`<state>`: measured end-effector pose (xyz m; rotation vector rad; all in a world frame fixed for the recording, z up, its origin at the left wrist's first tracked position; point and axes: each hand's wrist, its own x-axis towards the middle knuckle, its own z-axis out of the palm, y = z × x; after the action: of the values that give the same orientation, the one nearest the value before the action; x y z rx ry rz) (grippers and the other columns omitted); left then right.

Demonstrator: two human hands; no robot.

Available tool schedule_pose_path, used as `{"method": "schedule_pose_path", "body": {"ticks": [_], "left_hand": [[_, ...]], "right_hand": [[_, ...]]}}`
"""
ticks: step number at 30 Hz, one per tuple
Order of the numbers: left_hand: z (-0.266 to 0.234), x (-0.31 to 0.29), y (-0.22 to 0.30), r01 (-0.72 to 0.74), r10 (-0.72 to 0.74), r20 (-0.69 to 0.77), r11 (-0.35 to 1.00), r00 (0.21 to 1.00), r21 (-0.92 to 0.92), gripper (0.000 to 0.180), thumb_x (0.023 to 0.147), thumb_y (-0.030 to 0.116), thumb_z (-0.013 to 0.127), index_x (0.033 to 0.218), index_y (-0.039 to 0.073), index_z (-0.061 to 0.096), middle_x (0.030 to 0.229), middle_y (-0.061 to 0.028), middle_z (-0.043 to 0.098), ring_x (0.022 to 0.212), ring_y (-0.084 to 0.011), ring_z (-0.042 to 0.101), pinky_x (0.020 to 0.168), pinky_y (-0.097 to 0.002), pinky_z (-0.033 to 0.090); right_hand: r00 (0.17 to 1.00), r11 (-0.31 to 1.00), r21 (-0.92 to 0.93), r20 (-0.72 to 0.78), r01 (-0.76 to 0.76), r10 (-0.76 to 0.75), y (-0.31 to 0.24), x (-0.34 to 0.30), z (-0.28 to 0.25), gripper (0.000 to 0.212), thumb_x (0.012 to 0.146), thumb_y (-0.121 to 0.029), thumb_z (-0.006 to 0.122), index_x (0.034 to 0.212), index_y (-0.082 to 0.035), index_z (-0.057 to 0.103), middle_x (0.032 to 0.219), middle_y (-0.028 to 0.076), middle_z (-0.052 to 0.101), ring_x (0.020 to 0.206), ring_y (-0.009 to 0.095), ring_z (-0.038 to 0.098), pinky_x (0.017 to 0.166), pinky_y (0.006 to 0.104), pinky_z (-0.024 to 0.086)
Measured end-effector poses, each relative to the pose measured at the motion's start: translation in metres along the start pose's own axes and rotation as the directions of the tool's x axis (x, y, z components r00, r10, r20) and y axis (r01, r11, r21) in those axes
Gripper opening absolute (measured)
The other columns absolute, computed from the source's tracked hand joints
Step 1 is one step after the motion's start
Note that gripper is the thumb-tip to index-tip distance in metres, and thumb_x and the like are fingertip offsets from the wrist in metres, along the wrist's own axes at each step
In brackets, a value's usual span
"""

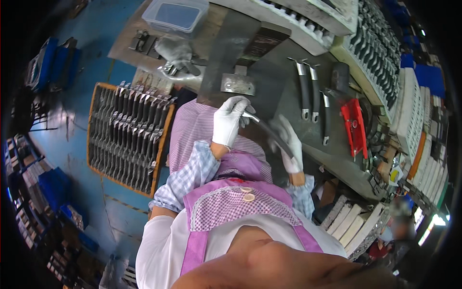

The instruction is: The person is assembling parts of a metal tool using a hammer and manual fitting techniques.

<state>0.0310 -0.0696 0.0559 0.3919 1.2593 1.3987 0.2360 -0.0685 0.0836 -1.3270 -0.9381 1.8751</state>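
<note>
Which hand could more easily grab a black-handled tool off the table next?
Probably the right hand: it is nearer the three black-handled tools there, while the left hand grips another tool by its end. The right's hold looks blurred.

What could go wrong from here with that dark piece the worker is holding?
The dark handle could slip: the left hand grips it near its shiny metal end, and the right hand is too blurred to show whether it holds firmly.
It might get scratched if it knocks the metal plate just beyond the left hand.
A sweep of the right hand might disturb the three loose handles lying on the bench to its right.
</note>
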Motion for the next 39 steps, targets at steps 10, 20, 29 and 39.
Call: {"method": "schedule_pose_path", "body": {"ticks": [10,20,29,39], "left_hand": [[-0.072,0.018,-0.01,0.061,-0.036,-0.207,0.991,0.978,0.119,0.034,0.106,0.031,0.054,0.118,0.002,0.069,0.092,-0.0088,0.074,0.074,-0.0109,0.066,0.068,-0.0232,0.053],[-0.046,0.08,-0.01,-0.163,0.318,-0.1,0.702,0.943,0.694,0.036,0.084,0.028,0.083,0.085,0.002,0.058,0.075,-0.0079,0.059,0.068,-0.0175,0.057,0.068,-0.0331,0.05],[-0.047,0.085,-0.009,-0.131,0.295,-0.116,0.697,0.949,0.705,0.04,0.082,0.032,0.083,0.084,0.003,0.056,0.071,-0.0101,0.057,0.064,-0.0222,0.055,0.062,-0.0356,0.048],[-0.062,0.062,0.005,-0.169,0.218,0.019,0.691,0.976,0.702,0.048,0.086,0.045,0.075,0.106,0.002,0.069,0.103,-0.019,0.069,0.095,-0.0328,0.067,0.084,-0.0418,0.052]], "right_hand": [[0.783,0.495,-0.739,0.071,0.458,-0.618,-0.032,0.13,0.102,0.029,0.086,-0.024,0.077,0.1,-0.002,0.065,0.077,0.017,0.071,0.069,0.035,0.071,0.062,0.0439,0.054],[0.859,0.785,-0.398,0.018,0.475,-0.511,0.002,0.142,0.035,0.022,0.085,-0.005,0.074,0.106,-0.003,0.073,0.097,0.009,0.071,0.087,0.026,0.068,0.076,0.0355,0.053],[0.828,0.661,-0.577,0.049,0.48,-0.559,0.017,0.147,0.048,0.017,0.084,-0.016,0.079,0.096,-0.006,0.074,0.089,0.007,0.067,0.08,0.023,0.065,0.073,0.0341,0.051],[0.938,0.899,-0.271,0.138,0.345,-0.318,-0.02,0.117,0.101,0.034,0.089,-0.001,0.068,0.123,0.002,0.067,0.107,0.006,0.072,0.089,0.017,0.067,0.079,0.0281,0.054]]}}
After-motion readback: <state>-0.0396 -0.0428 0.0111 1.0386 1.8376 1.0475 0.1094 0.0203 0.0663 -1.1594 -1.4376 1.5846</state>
